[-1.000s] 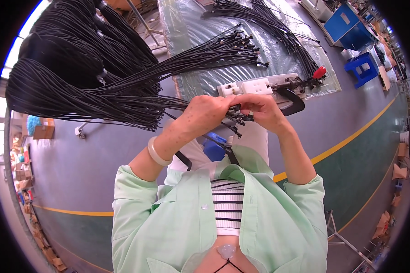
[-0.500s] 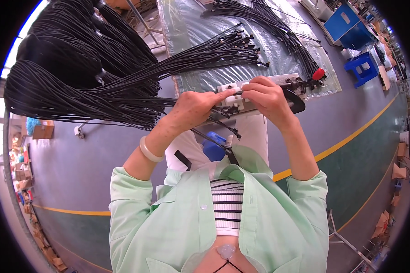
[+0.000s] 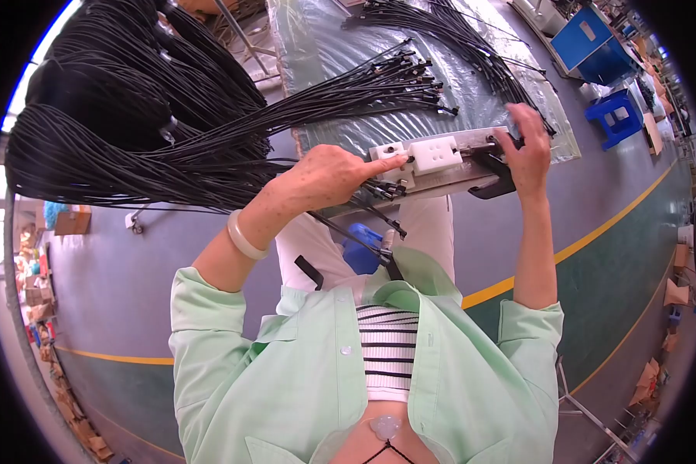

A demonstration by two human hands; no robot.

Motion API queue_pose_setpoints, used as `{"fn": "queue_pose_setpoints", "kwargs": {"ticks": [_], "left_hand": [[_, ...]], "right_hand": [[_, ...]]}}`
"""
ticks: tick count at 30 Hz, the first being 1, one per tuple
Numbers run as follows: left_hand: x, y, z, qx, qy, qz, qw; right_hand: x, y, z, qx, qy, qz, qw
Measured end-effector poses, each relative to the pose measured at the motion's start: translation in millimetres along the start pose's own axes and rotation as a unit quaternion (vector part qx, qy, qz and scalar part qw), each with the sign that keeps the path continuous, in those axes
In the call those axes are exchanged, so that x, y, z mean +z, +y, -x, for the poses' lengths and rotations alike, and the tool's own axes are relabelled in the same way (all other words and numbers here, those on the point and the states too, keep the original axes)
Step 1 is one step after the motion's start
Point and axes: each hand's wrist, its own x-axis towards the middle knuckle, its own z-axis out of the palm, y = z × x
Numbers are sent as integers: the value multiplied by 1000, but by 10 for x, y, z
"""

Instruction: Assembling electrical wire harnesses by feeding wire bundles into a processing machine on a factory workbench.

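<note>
My left hand [image 3: 329,176] reaches over the near edge of a metal-plated fixture [image 3: 468,179]. Its index finger is stretched out, with the tip on a small black cable end [image 3: 411,159] between two white blocks, one of them the larger block [image 3: 436,155]. The other fingers are curled in over a black cable, mostly hidden under the hand. At the fixture's right end, my right hand [image 3: 527,155] is closed around the handle of a toggle clamp [image 3: 483,148]. Its fingers are slightly blurred and cover the red knob. A black curved part [image 3: 496,179] lies below that hand.
A large bundle of black cables [image 3: 124,116] hangs at the left, its connector ends [image 3: 417,85] fanned over a plastic-covered table [image 3: 325,131]. More cables [image 3: 479,46] lie at the far right. A blue stool [image 3: 615,120] and blue bin [image 3: 588,39] stand on the right.
My right hand has left the white blocks and moved right to the clamp, hiding its red knob. My left index finger stays at the blocks, while its forearm has shifted slightly left.
</note>
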Motion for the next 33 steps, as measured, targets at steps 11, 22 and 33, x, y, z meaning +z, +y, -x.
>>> {"fn": "queue_pose_setpoints", "kwargs": {"ticks": [11, 22, 33], "left_hand": [[-29, 41, -121, 7, -36, -8, 999], [-11, 94, -97, -66, -83, 83, 991], [129, 81, 13, 21, 205, 258, 944]], "right_hand": [[143, 986, -24, 429, 144, -453, 768], [126, 216, -23, 258, -5, -275, 926], [107, 498, -62, 329, 47, -285, 899]]}}
